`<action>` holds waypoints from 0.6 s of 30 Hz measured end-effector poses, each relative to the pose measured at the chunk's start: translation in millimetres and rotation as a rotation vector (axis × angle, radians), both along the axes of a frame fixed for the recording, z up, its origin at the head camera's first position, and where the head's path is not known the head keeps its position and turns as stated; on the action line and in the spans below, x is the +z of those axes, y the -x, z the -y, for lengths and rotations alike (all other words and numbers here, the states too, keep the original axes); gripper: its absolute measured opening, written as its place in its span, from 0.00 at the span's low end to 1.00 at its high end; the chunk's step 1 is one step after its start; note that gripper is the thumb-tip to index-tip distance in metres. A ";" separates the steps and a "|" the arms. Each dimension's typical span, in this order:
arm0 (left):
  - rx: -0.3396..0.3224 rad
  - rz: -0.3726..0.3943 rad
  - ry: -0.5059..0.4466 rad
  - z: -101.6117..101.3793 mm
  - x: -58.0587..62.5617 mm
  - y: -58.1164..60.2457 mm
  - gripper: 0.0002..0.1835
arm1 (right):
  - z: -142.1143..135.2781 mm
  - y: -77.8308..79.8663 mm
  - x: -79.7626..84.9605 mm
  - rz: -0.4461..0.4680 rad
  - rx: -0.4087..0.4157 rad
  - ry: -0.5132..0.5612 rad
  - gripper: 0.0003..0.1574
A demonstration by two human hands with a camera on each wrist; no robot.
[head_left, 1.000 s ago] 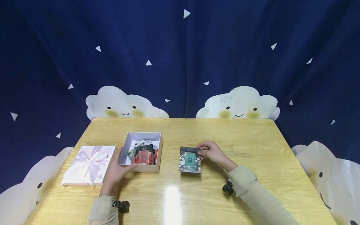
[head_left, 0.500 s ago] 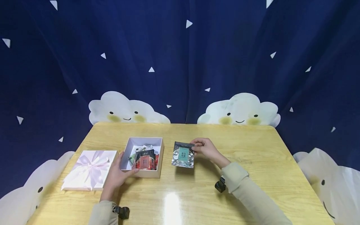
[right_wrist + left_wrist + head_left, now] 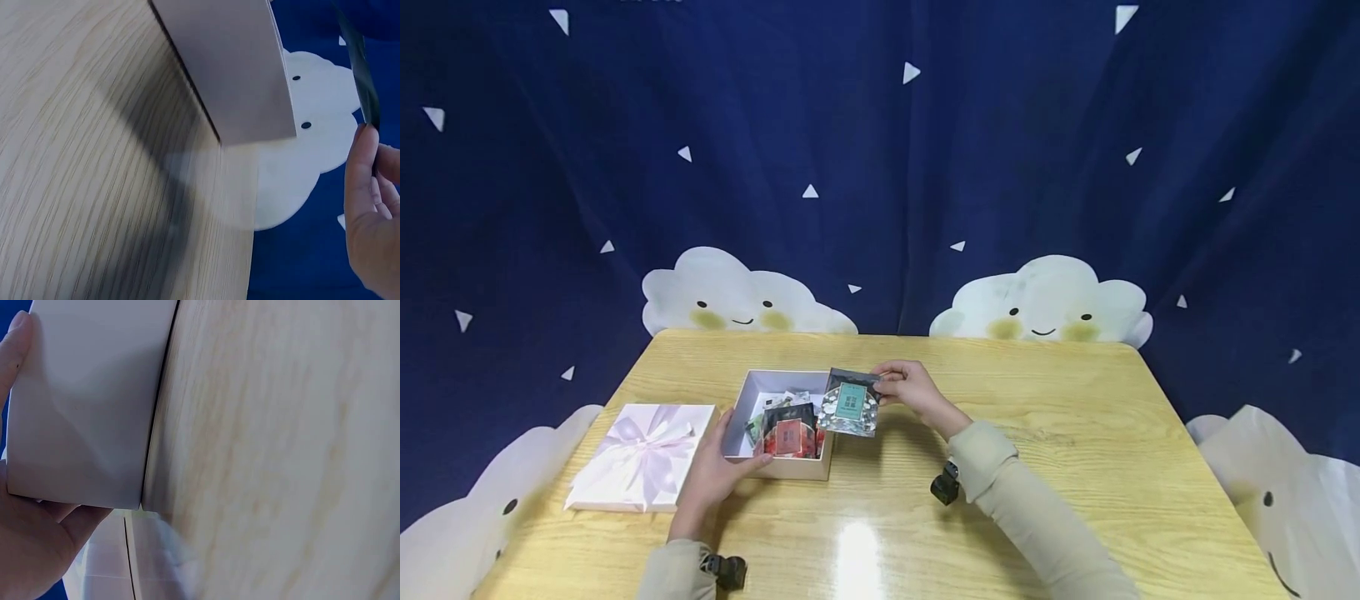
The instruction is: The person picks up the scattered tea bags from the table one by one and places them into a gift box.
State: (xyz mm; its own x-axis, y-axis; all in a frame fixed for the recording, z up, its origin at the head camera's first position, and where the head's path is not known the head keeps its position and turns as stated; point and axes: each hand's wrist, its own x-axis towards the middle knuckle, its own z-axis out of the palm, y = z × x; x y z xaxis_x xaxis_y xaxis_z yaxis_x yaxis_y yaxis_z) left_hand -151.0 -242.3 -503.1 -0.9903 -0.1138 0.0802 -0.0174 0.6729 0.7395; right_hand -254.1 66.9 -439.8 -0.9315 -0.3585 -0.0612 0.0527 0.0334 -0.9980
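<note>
In the head view my right hand point(image 3: 912, 390) pinches the upper right corner of a black, flower-patterned sachet point(image 3: 849, 403) with a green label. The sachet hangs over the right wall of an open white box point(image 3: 788, 469). Edge-on, the same sachet point(image 3: 361, 69) shows between thumb and fingers in the right wrist view. My left hand point(image 3: 709, 469) grips the box at its front left corner, thumb along the front wall point(image 3: 87, 406). Inside the box lie a black sachet with a red label point(image 3: 789, 435) and several smaller packets point(image 3: 787, 400), partly hidden.
A white lid point(image 3: 638, 457) with a pale pink ribbon bow lies to the left of the box, close to my left hand. Everything stands on a wooden table point(image 3: 1015, 400). Behind it hangs a dark blue curtain point(image 3: 880, 167) with clouds.
My right hand has carried the green-labelled sachet leftward from beside the box to over its right wall. The left hand keeps its hold on the box. The head view has tilted slightly up.
</note>
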 end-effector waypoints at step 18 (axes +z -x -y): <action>-0.003 -0.032 0.027 -6.0 0.9 2.0 0.62 | 66.5 1.1 -4.6 0.008 0.081 -0.070 0.16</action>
State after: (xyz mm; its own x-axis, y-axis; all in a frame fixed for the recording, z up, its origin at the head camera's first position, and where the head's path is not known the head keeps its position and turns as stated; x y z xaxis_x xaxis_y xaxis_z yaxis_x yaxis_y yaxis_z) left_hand -153.0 -236.3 -502.2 -0.9875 -0.1080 0.1152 0.0085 0.6923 0.7215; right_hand -255.2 0.4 -444.4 -0.8990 -0.4272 -0.0960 0.0551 0.1071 -0.9927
